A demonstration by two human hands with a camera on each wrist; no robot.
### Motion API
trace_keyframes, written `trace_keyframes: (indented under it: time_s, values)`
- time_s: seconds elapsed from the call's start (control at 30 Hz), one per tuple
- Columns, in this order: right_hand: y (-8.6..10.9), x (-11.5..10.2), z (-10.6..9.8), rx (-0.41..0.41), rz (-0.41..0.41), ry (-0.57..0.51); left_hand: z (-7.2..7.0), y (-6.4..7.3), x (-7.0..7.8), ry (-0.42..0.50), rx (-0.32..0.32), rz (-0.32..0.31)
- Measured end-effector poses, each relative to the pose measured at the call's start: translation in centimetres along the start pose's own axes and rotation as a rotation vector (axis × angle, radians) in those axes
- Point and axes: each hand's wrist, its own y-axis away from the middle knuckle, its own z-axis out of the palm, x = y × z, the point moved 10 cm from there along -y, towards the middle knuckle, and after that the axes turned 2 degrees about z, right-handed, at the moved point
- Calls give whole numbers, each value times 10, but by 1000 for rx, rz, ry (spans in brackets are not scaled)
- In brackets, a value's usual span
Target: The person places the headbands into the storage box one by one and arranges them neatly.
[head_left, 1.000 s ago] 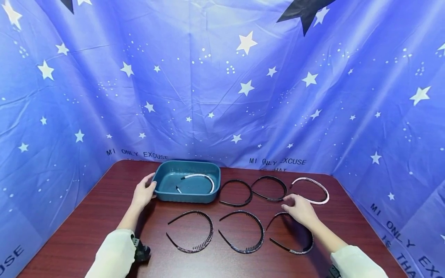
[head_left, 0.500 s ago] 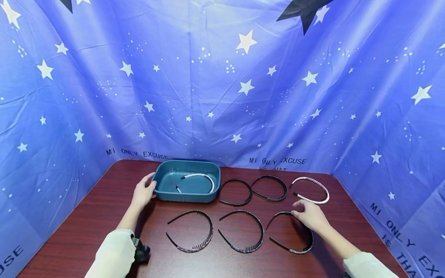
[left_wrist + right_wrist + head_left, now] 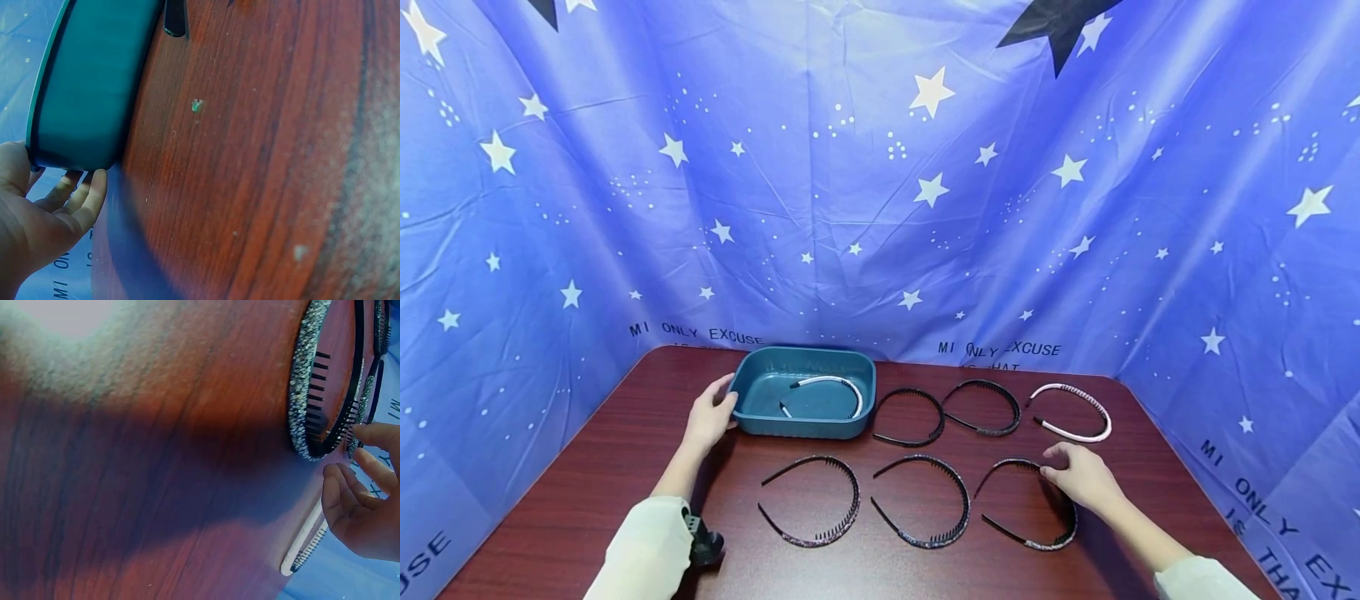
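At the back left of the table, my left hand [image 3: 706, 417] touches the near-left end of a teal plastic bin [image 3: 805, 427]. In the left wrist view its fingers [image 3: 94, 194] lie against the bin's end wall, with the thumb by the rim. A white headband [image 3: 831, 379] lies inside the bin. My right hand [image 3: 1078, 479] hovers over the front-right glittery black headband [image 3: 1051, 546], hiding part of its arc. The right wrist view shows the fingertips [image 3: 332, 478] close beside that headband [image 3: 301, 387], thumb and fingers spread apart; contact is unclear.
Two more glittery headbands, one at front left [image 3: 835, 537] and one at front middle [image 3: 936, 542], lie on the table [image 3: 625, 467]. Behind are a black headband [image 3: 936, 429], a dark glittery one [image 3: 1000, 431] and a pale pink one [image 3: 1097, 408]. A starry cloth [image 3: 850, 167] hangs around.
My right hand has moved right and slightly toward me, from beside the back-row headbands to over the front-right headband. My left hand stays at the bin. The headbands have not moved.
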Motion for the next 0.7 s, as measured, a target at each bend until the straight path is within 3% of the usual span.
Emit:
trace_keyframes:
  time_s: [0.7]
  values:
    - [10, 20, 6, -28, 51, -3, -2, 0, 1, -6, 14, 5]
